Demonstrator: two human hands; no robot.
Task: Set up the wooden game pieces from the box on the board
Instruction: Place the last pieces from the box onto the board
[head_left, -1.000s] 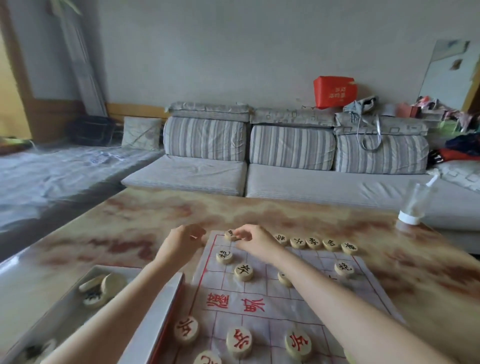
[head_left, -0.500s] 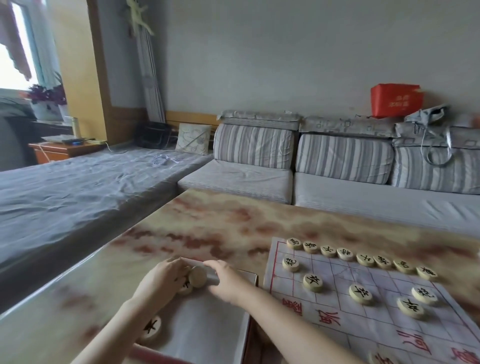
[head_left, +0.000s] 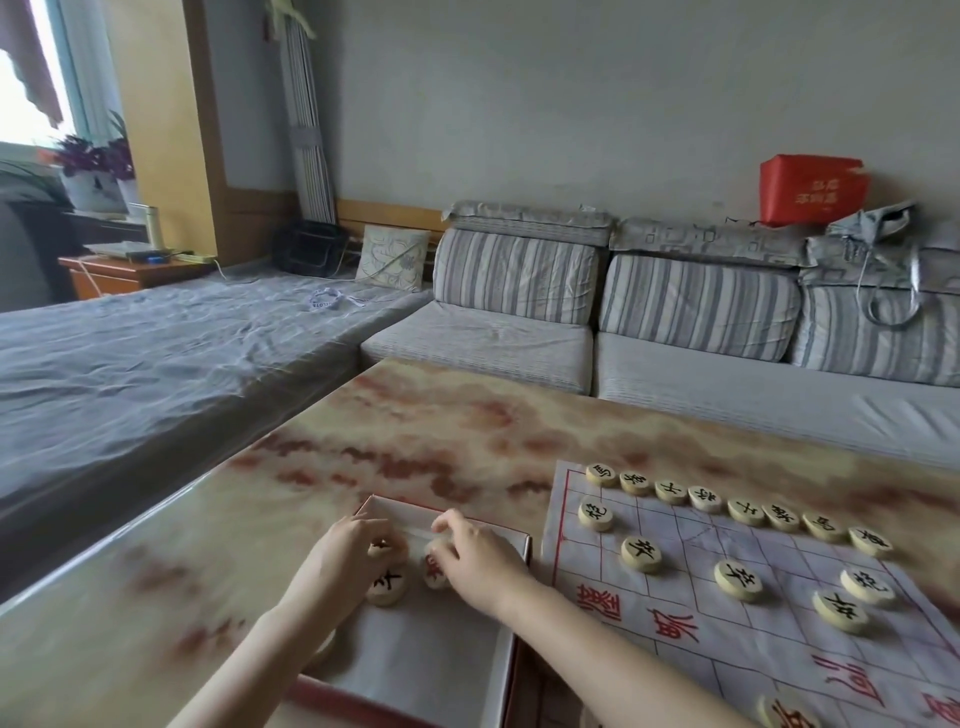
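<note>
A white box with a red rim lies on the table left of the paper board. Both my hands are inside the box at its far end. My left hand curls its fingertips round a wooden piece. A black-marked piece lies flat just below that hand. My right hand curls its fingers over a red-marked piece. On the board, a row of black-marked pieces lines the far edge, with several more black-marked pieces in front of it.
The marbled table runs out to a sofa at the back and a grey covered bed on the left. A red-marked piece shows at the board's near edge.
My hands left the board's far row and moved left into the box. The view swung left with them. A piece held upright between my hands half a second ago now lies lower.
</note>
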